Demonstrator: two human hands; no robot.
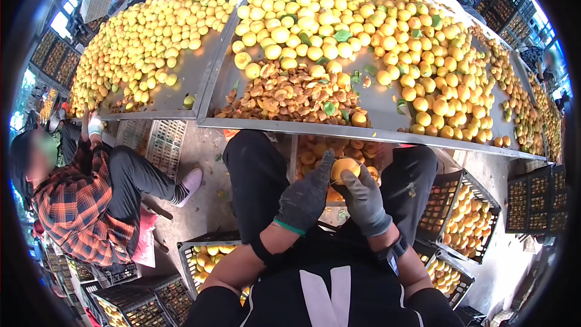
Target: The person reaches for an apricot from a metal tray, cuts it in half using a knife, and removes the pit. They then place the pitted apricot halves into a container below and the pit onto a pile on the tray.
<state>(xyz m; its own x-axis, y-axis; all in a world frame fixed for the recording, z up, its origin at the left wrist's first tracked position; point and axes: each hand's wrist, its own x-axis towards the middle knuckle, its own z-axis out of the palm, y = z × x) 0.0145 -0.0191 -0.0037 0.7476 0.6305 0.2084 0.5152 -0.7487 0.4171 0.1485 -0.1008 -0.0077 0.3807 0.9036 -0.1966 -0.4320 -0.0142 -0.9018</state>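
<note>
Between my knees, just below the table edge, both gloved hands meet around one yellow-orange apricot [345, 168]. My right hand [365, 200], in a grey glove, is closed on it with the thumb across its front. The dark-gloved fingers of my left hand [305, 197] press against the fruit's left side; part of their grip is hidden. Beneath the hands, a crate holds orange apricot pieces [307, 156]. In front, on the metal table [227, 94], lies a heap of brown apricot pits [296, 94].
Whole apricots [327, 15] cover much of the table behind its raised rim, some leaves among them. Black crates of apricots [469, 218] stand at my right and another crate [206, 260] at my left. A co-worker in a plaid shirt [75, 206] sits left; others work across the table.
</note>
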